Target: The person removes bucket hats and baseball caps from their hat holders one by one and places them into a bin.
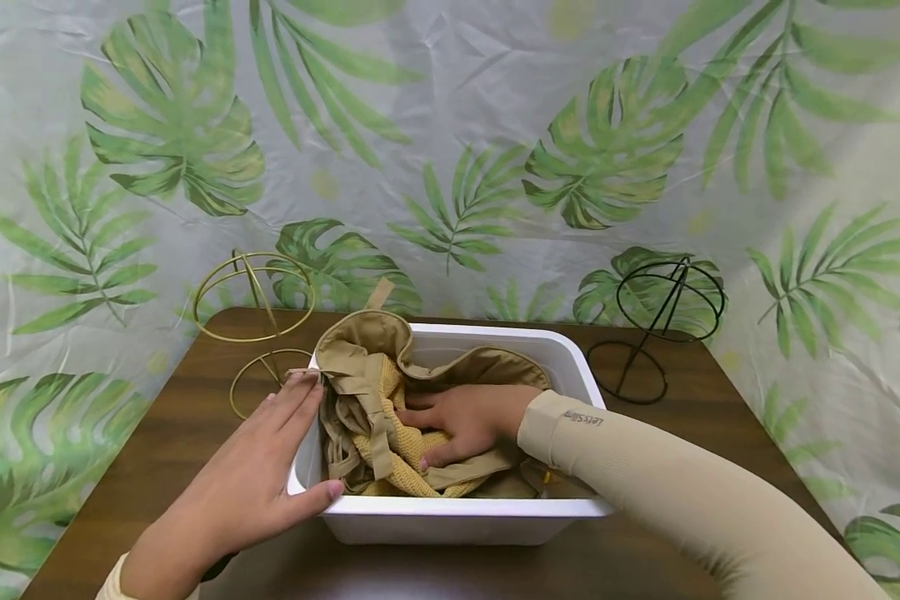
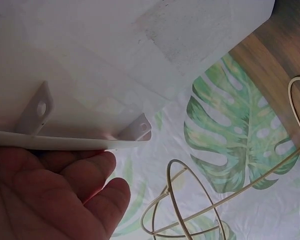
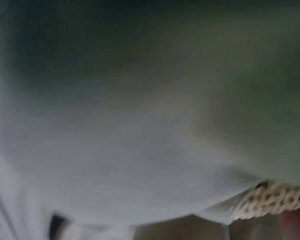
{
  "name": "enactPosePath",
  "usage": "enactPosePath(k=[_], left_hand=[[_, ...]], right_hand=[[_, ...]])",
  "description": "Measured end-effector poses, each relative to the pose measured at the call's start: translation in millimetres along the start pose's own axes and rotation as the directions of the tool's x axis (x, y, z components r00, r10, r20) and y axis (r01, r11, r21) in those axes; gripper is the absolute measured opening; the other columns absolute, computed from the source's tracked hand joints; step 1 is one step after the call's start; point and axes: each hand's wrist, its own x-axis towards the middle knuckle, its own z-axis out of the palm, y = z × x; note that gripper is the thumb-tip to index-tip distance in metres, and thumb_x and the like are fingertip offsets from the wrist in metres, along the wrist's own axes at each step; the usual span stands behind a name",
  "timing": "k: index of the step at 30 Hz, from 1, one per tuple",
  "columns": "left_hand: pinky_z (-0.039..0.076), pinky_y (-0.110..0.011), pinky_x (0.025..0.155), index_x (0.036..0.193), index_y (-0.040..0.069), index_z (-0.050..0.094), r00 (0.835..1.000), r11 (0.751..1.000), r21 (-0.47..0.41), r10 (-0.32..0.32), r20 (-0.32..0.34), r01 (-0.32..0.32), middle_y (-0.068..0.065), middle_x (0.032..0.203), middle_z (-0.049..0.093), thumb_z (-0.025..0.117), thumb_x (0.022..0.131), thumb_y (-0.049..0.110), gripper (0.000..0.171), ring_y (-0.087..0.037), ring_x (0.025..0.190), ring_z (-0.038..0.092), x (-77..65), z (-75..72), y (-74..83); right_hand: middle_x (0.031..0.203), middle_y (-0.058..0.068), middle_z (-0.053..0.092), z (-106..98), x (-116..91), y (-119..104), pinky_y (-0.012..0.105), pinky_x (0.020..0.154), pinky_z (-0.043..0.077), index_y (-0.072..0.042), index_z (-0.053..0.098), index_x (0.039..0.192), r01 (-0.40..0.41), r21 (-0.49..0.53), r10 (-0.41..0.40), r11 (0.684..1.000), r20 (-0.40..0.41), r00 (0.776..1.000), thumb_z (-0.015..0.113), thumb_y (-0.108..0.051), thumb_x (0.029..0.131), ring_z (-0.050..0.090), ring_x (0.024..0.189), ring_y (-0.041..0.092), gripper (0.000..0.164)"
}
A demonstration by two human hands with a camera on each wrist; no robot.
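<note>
A white plastic tub (image 1: 465, 521) stands on the table with a khaki fabric item (image 1: 363, 331) with straps bunched inside it. Among its folds lies a yellow knit-textured fabric (image 1: 399, 442). My right hand (image 1: 468, 421) reaches into the tub, its fingers spread and resting on the fabric; some fingertips are hidden in the folds. On the tub's left rim rests my left hand (image 1: 258, 467), fingers straight, thumb at the front corner. The left wrist view shows the tub's outer wall (image 2: 90, 65) above that hand's fingers (image 2: 92, 175). Blurred fabric fills most of the right wrist view.
Behind the left hand stands a gold wire stand (image 1: 258, 300) with round hoops. A black wire stand (image 1: 667, 312) is at the back right of the brown wooden table (image 1: 667, 467). A leaf-patterned sheet (image 1: 465, 125) hangs behind.
</note>
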Motion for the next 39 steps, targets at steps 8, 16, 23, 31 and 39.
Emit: enactPosePath(k=[8,16,23,31,39], left_hand=[[0.021,-0.043,0.117,0.147,-0.01,0.038,0.999,1.0,-0.001,-0.022,0.027,0.022,-0.023,0.155,0.035,0.066,0.087,0.055,0.093,-0.036,0.143,0.03,-5.9,0.8,2.6],[0.028,-0.05,0.112,0.146,-0.01,0.039,1.0,1.0,0.009,0.001,0.01,-0.001,-0.023,0.153,0.036,0.066,0.086,0.055,0.093,-0.036,0.142,0.033,-2.3,2.1,2.4],[0.027,-0.048,0.114,0.145,-0.011,0.04,1.0,1.0,0.016,0.004,-0.003,-0.004,-0.024,0.153,0.037,0.065,0.086,0.058,0.094,-0.037,0.142,0.032,-2.9,2.3,1.2],[0.027,-0.048,0.113,0.147,-0.009,0.039,1.0,1.0,0.015,0.023,-0.009,-0.023,-0.022,0.154,0.035,0.064,0.087,0.059,0.094,-0.035,0.143,0.031,-1.2,2.9,0.6],[0.027,-0.05,0.113,0.148,-0.009,0.037,1.0,1.0,0.017,0.009,0.004,-0.009,-0.02,0.156,0.033,0.063,0.087,0.059,0.095,-0.034,0.145,0.029,-2.5,0.6,0.2]], right_hand=[[0.163,0.007,0.023,-17,-21,-17,0.05,0.114,0.028,-0.032,0.011,0.161,-0.08,-0.124,0.076,0.989,-0.041,0.996,0.041,-0.072,0.093,0.031,0.144,0.026,0.085],[0.156,0.01,0.038,-45,-69,-31,0.053,0.111,0.032,-0.025,0.029,0.158,-0.071,-0.238,0.017,0.969,-0.221,0.975,0.045,-0.068,0.094,0.037,0.141,0.028,0.079],[0.157,0.01,0.035,-72,-81,-30,0.055,0.112,0.03,-0.018,0.037,0.155,0.019,-0.339,-0.168,0.941,-0.417,0.893,0.046,-0.068,0.093,0.03,0.145,0.031,0.08],[0.166,0.01,0.001,-92,-41,-11,0.055,0.118,0.012,-0.021,0.014,0.161,0.048,-0.224,-0.139,0.973,-0.413,0.9,0.044,-0.07,0.092,0.001,0.151,0.03,0.09],[0.166,0.001,-0.01,-104,-3,-16,0.048,0.119,0.012,-0.032,0.008,0.161,0.034,-0.172,-0.089,0.985,-0.329,0.94,0.042,-0.076,0.09,-0.005,0.151,0.023,0.09]])
